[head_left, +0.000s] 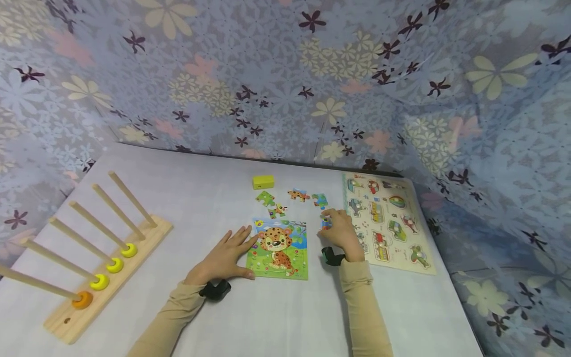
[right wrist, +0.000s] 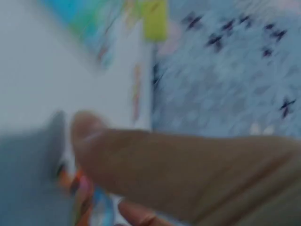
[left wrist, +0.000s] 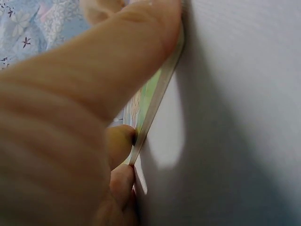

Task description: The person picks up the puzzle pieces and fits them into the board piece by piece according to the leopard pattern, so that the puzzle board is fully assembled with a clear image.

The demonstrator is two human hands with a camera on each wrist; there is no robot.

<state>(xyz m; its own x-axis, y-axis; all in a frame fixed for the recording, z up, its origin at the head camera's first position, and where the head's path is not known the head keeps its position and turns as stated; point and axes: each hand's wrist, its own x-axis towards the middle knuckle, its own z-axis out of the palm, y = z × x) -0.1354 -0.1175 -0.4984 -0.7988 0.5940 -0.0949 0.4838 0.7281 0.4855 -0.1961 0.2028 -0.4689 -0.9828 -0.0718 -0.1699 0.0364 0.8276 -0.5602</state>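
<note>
A puzzle board (head_left: 277, 250) with a spotted cub picture lies on the table in the head view. My left hand (head_left: 227, 255) rests at the board's left side, fingers spread. Its thumb (left wrist: 136, 33) touches the board's edge in the left wrist view. Right of the board, my right hand (head_left: 341, 230) pinches a small puzzle piece (head_left: 326, 224) close to the table, fingers bent over it. The blurred right wrist view shows this piece (right wrist: 84, 200) below the thumb (right wrist: 89, 136), partly hidden. Loose puzzle pieces lie above the board: a green one (head_left: 265, 198), a spotted one (head_left: 298, 195) and others.
A yellow block (head_left: 263, 182) stands behind the loose pieces. On the right lies a board with vehicle pictures (head_left: 390, 223), its near-left part beside my right hand. A wooden peg stand (head_left: 111, 277) with yellow and orange rings is at the left. A flowered cloth (head_left: 285, 89) hangs behind.
</note>
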